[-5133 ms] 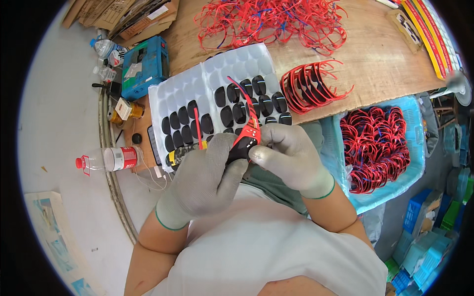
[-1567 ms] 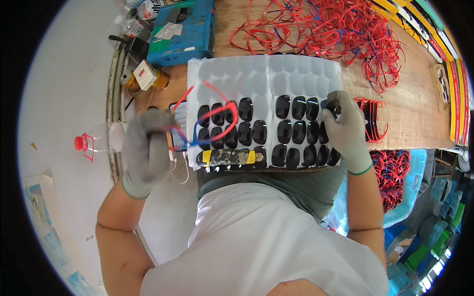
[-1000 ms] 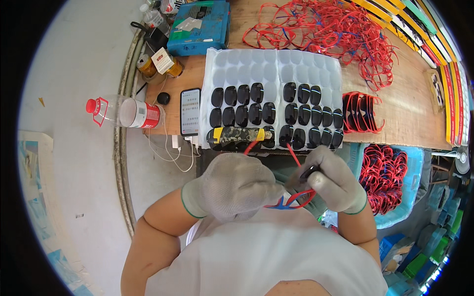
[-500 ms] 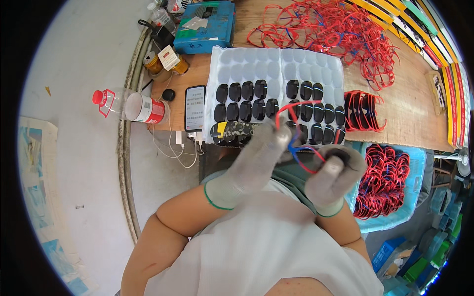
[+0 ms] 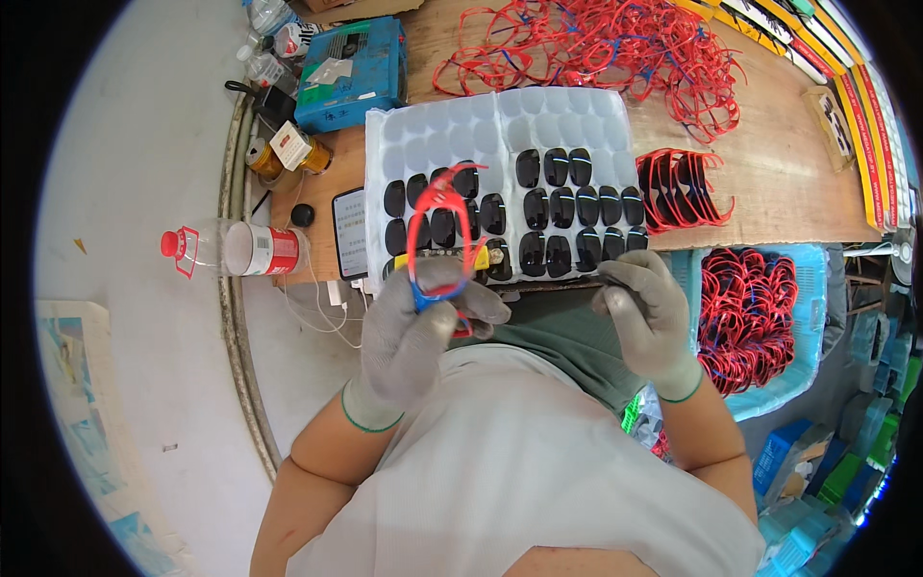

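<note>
My left hand (image 5: 399, 337), in a grey glove with a green cuff edge, is closed on a red and blue glasses frame (image 5: 420, 231) held upright over the front of the tray. My right hand (image 5: 654, 322), gloved alike, is at the tray's front right corner. Its thumb and fingers pinch a dark lens (image 5: 618, 277), seen nearly edge-on. Beyond both hands lies the white moulded tray (image 5: 447, 117), with rows of dark lenses (image 5: 561, 206) in its near pockets; its far pockets hold none. The left hand and frame cover part of the near left rows.
Glasses with dark lenses (image 5: 681, 188) stand in a row right of the tray. Behind lies a tangled heap of red frames (image 5: 596, 48). A light-blue basket (image 5: 812, 298) of red frames sits lower right. At left are a phone (image 5: 350, 231), a blue box (image 5: 351, 72) and a plastic bottle (image 5: 260, 250).
My hands have moved apart: the left went leftward with the glasses frame, now raised upright, and the right let go of the frame. The whole view has shifted slightly.
</note>
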A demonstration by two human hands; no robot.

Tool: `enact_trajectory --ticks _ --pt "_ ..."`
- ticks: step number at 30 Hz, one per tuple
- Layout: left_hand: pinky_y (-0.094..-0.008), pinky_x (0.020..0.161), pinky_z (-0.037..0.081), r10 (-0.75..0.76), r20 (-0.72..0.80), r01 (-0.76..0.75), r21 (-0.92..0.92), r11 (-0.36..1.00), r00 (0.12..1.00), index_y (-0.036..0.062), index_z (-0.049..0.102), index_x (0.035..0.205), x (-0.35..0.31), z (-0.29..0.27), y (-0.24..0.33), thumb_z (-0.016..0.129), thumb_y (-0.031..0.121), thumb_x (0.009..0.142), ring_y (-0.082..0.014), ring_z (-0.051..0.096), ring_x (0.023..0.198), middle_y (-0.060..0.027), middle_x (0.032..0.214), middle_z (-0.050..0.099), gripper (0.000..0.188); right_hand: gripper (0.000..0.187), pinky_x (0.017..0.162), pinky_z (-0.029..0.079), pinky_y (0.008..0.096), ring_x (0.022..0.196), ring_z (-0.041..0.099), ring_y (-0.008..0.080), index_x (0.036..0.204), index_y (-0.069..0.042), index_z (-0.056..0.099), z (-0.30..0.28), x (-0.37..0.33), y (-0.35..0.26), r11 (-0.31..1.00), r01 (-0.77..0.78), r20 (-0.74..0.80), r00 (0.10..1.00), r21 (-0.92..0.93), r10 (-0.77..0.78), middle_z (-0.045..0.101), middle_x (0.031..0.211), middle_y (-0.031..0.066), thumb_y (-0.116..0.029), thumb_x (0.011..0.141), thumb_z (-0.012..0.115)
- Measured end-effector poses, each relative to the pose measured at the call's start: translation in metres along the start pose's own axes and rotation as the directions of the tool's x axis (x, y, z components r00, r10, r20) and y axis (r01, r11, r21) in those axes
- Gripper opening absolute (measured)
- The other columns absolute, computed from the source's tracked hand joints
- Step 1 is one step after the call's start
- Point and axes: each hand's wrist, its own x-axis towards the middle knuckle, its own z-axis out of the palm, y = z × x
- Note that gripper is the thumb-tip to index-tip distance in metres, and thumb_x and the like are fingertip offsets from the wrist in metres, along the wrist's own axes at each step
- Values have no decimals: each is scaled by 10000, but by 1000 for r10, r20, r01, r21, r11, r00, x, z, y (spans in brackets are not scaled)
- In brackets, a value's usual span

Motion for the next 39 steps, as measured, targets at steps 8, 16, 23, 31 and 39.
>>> enact_trajectory --ticks 8,16,23,31,39 --pt "-334 625 535 -93 276 -100 612 785 957 -52 455 1324 7 18 6 439 -42 898 -152 611 649 -112 813 657 426 395 725 502 290 872 626 163 1193 47 567 2 2 -18 790 -40 258 954 612 -152 645 1035 140 84 824 703" --pt "-347 581 528 -84 359 -203 688 697 930 -21 564 1185 22 25 1 489 56 983 -233 643 578 -91 739 654 229 269 700 542 281 819 652 141 1128 56 571 32 -2 -30 816 -64 -25 995 574 95 677 954 131 89 871 640" --pt "-362 626 549 -148 395 -128 592 796 907 18 614 1094 10 25 -4 549 136 985 -283 690 672 -104 794 696 173 397 652 510 351 722 640 214 962 73 606 33 3 -15 526 -344 271 939 777 213 632 850 153 -305 878 696" --pt "-385 598 539 -163 341 -86 611 787 926 28 632 1057 9 20 16 565 122 960 -273 681 637 -74 732 681 151 281 776 512 346 852 613 192 1014 83 653 35 0 -18 475 -408 400 908 780 123 668 945 134 -190 972 603" --pt "-321 523 475 135 463 -481 816 320 876 13 619 989 7 26 11 548 136 976 -222 601 510 -65 676 662 142 359 601 449 283 652 538 100 828 7 637 43 4 -16 607 -480 424 871 633 247 592 704 25 -304 1004 601"
